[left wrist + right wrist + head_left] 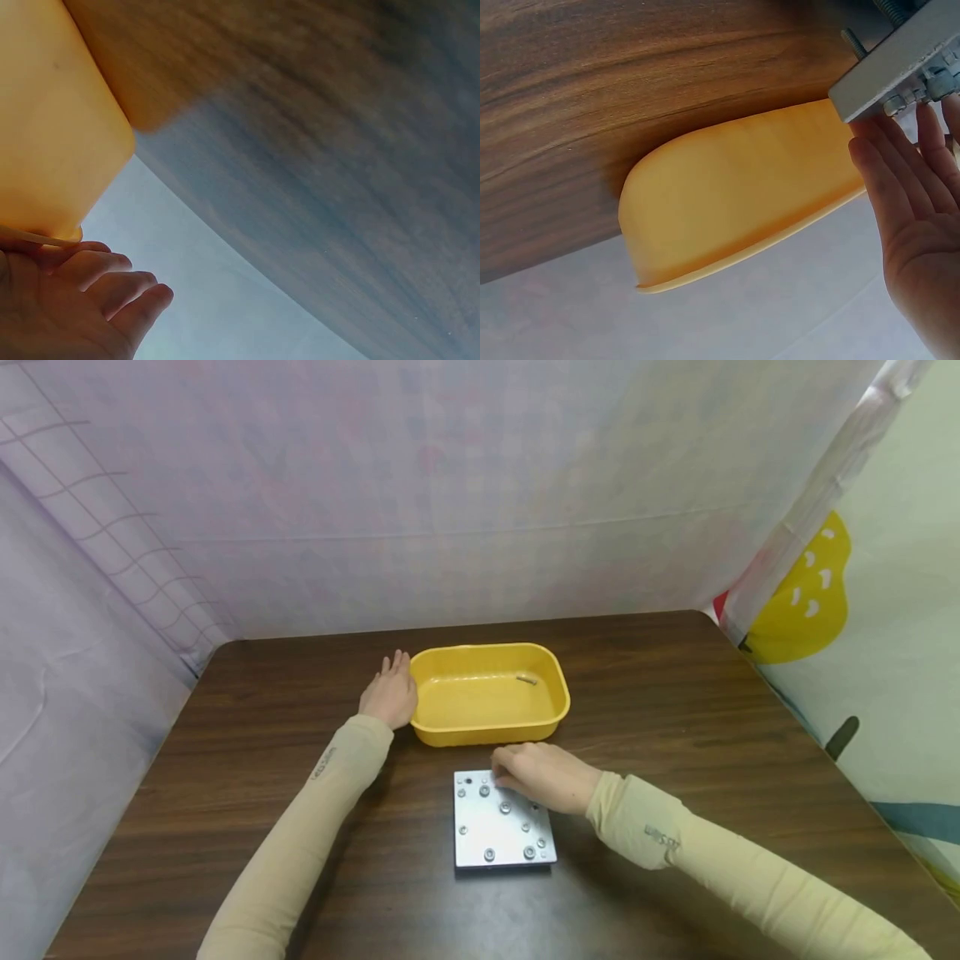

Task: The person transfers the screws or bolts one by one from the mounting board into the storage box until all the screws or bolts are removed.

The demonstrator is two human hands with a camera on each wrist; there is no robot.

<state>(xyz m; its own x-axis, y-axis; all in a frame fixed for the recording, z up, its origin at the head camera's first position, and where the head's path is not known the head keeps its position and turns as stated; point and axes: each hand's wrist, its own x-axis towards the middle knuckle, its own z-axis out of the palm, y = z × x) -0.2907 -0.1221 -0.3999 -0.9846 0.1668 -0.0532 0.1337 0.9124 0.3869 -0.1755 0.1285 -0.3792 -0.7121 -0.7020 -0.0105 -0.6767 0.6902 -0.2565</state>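
Note:
A square silver metal plate [483,822], set with several socket-head bolts, lies on the table. My right hand [543,774] is over its far right corner, fingers bent down. In the right wrist view, the thumb and forefinger of that right hand [919,195] pinch a bolt [940,82] on the plate [900,67]; threaded ends stick out on the other side. My left hand [392,692] rests against the left end of a yellow plastic basin [487,735], fingers loosely extended at its rim in the left wrist view. A small metal screw [527,680] lies inside the basin.
Everything stands on a dark wood-grain table [660,710]. Pale curtains [465,527] hang behind and at both sides of it. Beige sleeves [300,827] cover both forearms.

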